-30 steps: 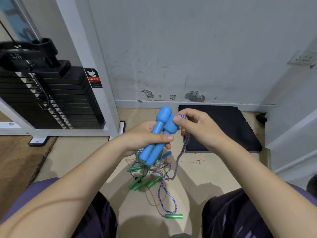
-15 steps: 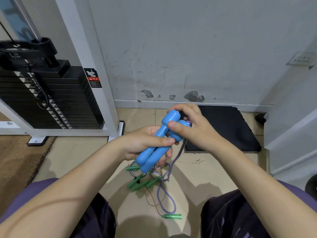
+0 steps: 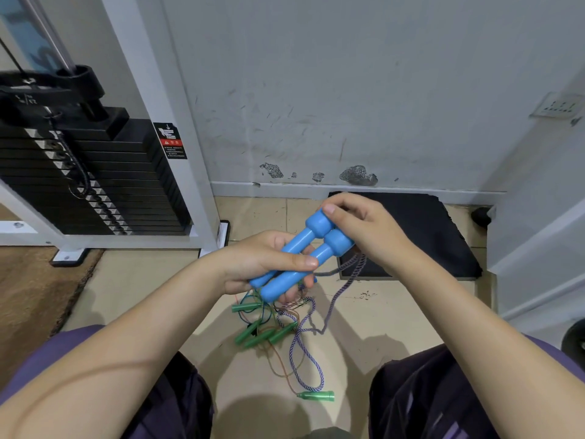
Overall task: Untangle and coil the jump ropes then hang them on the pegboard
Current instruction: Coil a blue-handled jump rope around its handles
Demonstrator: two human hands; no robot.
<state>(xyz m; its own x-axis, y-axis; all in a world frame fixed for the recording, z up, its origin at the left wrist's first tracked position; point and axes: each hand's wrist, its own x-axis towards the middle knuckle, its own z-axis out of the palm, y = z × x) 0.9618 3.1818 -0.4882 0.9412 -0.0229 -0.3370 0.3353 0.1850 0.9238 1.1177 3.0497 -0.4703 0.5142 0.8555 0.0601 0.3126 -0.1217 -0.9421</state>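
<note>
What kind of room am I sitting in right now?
Most likely a gym or home workout room: a cable machine's black weight stack stands at the left, a black floor mat lies by the wall, and tangled jump ropes lie on the tile floor.

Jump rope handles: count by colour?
Blue handles: 2, both in the left hand, right hand at their tops.
Green handles: 5 visible on the floor, at; the tangle may hide more.
Total: 7.
</note>
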